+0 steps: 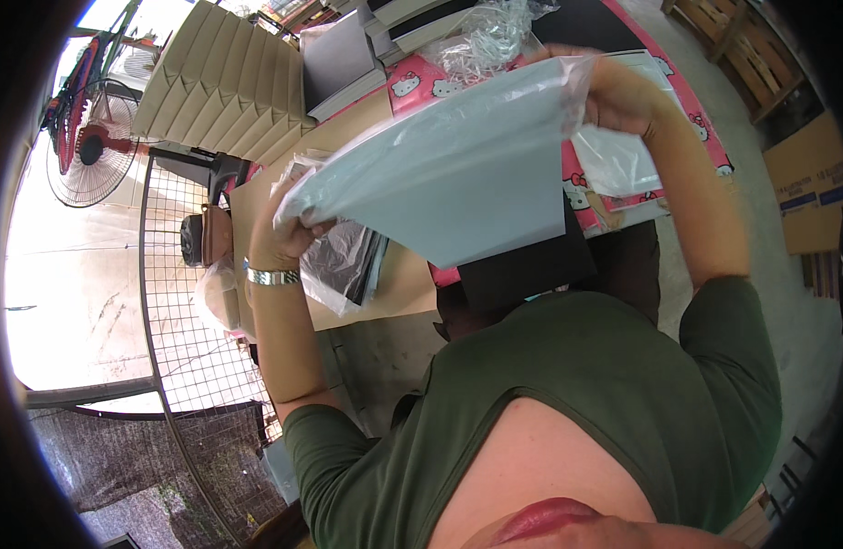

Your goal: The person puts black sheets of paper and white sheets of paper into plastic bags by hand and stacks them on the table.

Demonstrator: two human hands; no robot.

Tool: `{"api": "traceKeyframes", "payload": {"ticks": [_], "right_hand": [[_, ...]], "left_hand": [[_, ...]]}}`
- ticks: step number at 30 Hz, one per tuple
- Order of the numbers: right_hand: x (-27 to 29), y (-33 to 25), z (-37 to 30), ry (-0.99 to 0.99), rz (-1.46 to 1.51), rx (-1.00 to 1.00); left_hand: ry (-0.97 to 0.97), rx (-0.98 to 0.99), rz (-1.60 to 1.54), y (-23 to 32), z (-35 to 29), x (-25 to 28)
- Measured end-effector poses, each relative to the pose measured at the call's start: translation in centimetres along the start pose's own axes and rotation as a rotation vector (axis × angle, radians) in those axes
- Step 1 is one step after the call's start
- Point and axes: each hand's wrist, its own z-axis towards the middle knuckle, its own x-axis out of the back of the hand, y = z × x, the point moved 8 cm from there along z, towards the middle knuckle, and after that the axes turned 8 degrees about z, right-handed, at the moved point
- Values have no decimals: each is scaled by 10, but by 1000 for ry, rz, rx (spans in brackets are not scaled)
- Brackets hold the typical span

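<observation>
Between my hands hangs a clear plastic sleeve (412, 151) around a pale, flat stack of paper (476, 192), tilted over the table. My left hand (298, 236), with a metal watch on the wrist, is closed on the sleeve's left end. My right hand (618, 96) grips the sleeve's upper right corner; part of its fingers is hidden behind the plastic. Below the paper, a black board (527, 274) lies close to my body. Beside my left hand is a plastic-wrapped dark pack (339, 265). Under my right forearm rests another clear-wrapped pale pack (618, 160).
Tall stacks of brown paper-wrapped bundles (229, 78) and grey-covered reams (339, 64) stand at the back left. Crumpled clear plastic (486, 41) lies at the far side of the pink printed tablecloth (421, 82). A fan (92, 146) is far left; cardboard boxes (810, 183) stand right.
</observation>
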Motion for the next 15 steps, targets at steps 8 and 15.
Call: {"api": "traceKeyframes", "payload": {"ticks": [8,15], "right_hand": [[109,221,-28,237,436,-188],[102,232,-59,328,191,-241]], "left_hand": [[148,430,-70,-240,35,14],[294,134,-347,-298,16,-21]]}}
